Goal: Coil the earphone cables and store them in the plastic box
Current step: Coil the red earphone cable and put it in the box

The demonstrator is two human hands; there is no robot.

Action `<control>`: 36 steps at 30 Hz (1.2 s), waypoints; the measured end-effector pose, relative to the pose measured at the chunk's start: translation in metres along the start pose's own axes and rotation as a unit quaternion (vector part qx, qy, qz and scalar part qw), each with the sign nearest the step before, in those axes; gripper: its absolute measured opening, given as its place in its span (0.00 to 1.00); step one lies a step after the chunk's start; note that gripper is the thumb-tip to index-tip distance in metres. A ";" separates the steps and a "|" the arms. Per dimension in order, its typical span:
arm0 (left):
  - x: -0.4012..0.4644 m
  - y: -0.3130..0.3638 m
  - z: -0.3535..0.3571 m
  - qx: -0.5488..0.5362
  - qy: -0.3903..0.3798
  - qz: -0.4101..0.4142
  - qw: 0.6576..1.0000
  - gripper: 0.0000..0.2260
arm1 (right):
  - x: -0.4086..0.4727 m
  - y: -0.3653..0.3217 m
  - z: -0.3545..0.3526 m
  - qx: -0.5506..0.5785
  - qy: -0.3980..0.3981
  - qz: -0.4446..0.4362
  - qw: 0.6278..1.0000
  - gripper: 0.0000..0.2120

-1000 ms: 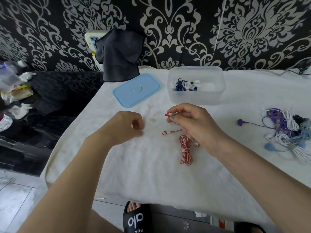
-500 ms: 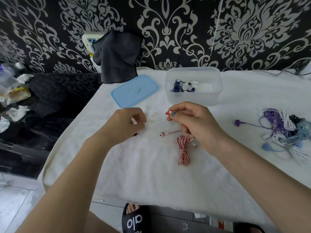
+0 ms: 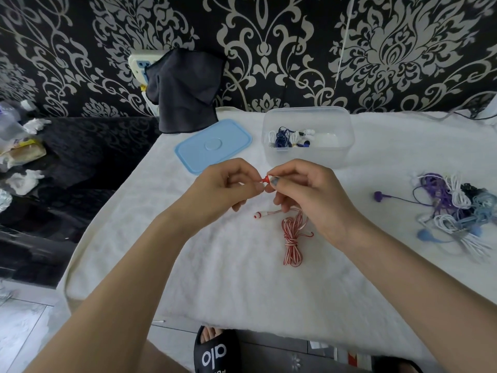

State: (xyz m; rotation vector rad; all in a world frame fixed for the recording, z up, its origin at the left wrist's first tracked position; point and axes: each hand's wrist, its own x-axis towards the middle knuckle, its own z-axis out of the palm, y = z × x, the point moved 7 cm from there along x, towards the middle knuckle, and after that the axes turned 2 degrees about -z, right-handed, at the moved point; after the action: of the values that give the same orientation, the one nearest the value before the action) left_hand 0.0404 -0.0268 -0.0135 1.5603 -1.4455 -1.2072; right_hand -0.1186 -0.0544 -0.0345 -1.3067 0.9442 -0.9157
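A red-and-white earphone cable (image 3: 291, 238) lies coiled and tied on the white cloth, just below my hands. My right hand (image 3: 309, 195) pinches one of its red earbuds (image 3: 265, 179) between thumb and forefinger, lifted above the cloth. My left hand (image 3: 223, 189) has its fingers curled, and its thumb and fingertips meet the tip of that same earbud. The other earbud (image 3: 258, 215) rests on the cloth under my left hand. The clear plastic box (image 3: 309, 157) stands open behind my hands, with blue and white coiled earphones inside.
The box's light blue lid (image 3: 212, 144) lies to its left. A tangled pile of purple, white and blue earphones (image 3: 457, 211) sits at the right, one purple earbud (image 3: 378, 196) trailing out. A dark cloth (image 3: 185, 90) hangs at the wall. The table's left edge drops to a dark surface.
My left hand has moved right and up until its fingertips meet the red earbud in my right hand. The right hand and the coiled cable have stayed about where they were.
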 end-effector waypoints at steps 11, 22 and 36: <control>0.005 -0.003 -0.001 -0.035 0.017 -0.001 0.999 0.04 | -0.001 -0.006 -0.004 -0.035 0.010 -0.032 0.999 0.04; 0.004 -0.001 -0.004 -0.062 0.020 0.008 0.998 0.05 | -0.001 -0.006 -0.005 0.005 0.012 -0.024 1.000 0.04; 0.002 0.006 0.000 -0.129 -0.014 0.040 0.991 0.04 | -0.003 -0.008 0.006 0.151 -0.030 0.021 0.988 0.06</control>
State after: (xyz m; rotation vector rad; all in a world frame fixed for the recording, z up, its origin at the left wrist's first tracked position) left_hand 0.0384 -0.0294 -0.0085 1.3035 -1.2987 -1.3143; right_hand -0.1147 -0.0498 -0.0266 -1.0469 0.7499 -0.9420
